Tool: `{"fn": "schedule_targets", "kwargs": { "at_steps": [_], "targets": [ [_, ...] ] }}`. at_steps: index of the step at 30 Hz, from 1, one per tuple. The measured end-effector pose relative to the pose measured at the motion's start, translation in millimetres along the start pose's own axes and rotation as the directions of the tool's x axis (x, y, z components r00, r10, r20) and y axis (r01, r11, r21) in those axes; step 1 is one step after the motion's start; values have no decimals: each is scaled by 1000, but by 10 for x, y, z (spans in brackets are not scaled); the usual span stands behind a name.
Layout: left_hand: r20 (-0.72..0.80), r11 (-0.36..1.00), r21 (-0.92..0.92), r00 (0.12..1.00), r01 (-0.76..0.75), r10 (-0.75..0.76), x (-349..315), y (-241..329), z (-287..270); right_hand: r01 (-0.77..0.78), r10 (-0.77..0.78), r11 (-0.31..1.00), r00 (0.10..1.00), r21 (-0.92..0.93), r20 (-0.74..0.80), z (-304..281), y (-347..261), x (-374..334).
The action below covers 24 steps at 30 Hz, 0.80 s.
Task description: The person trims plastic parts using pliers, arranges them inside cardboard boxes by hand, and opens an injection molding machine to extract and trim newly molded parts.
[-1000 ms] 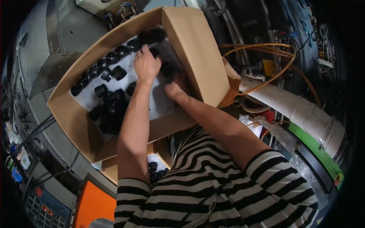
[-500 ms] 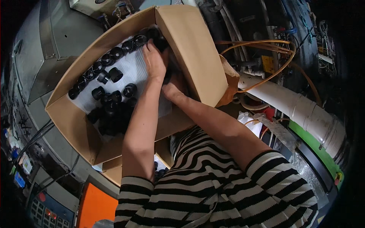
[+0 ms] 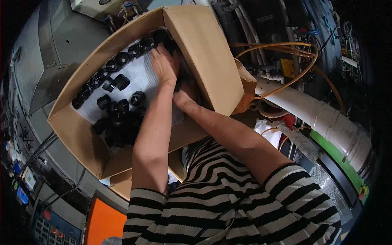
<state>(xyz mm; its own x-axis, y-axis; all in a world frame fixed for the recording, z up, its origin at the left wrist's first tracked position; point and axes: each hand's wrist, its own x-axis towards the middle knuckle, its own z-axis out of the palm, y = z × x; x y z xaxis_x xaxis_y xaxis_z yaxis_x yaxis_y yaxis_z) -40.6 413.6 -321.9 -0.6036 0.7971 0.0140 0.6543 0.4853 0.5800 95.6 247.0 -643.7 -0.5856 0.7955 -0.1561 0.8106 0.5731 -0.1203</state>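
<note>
Inside a large cardboard box (image 3: 222,61), both my hands are in the far right corner. My left hand (image 3: 164,66) curls its fingers against a black round plastic part (image 3: 171,45) at the end of a row. Next to it and lower, my right hand (image 3: 186,94) lies in the shadow of the box's right wall, its fingers hidden. Short hollow black parts (image 3: 134,50) line the far wall on a white foam sheet (image 3: 141,73). A pair of loose black parts (image 3: 121,82) rests mid-sheet, and a dark heap of them (image 3: 120,126) fills the near left.
A second box (image 3: 122,185) stands below the near edge. To the left are a grey metal machine (image 3: 81,36), a control panel (image 3: 55,232) and an orange panel (image 3: 104,222). On the right run an orange hose (image 3: 310,61) and a thick white pipe (image 3: 318,116).
My left hand has shifted slightly down and toward me, beside the end of the row. The right hand stays nearly in place. The whole view has moved a little.
</note>
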Motion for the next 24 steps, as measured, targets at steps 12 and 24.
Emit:
{"fn": "schedule_targets", "kwargs": {
  "at_steps": [12,24],
  "targets": [
    [239,965,-78,935,-251,263,-479,-327,-560,-272,226,916,957,294,183,-1985,40,176],
    [440,988,79,894,-132,85,-520,-247,-589,-583,417,583,813,566,406,-3359,-161,377]
  ]
}}
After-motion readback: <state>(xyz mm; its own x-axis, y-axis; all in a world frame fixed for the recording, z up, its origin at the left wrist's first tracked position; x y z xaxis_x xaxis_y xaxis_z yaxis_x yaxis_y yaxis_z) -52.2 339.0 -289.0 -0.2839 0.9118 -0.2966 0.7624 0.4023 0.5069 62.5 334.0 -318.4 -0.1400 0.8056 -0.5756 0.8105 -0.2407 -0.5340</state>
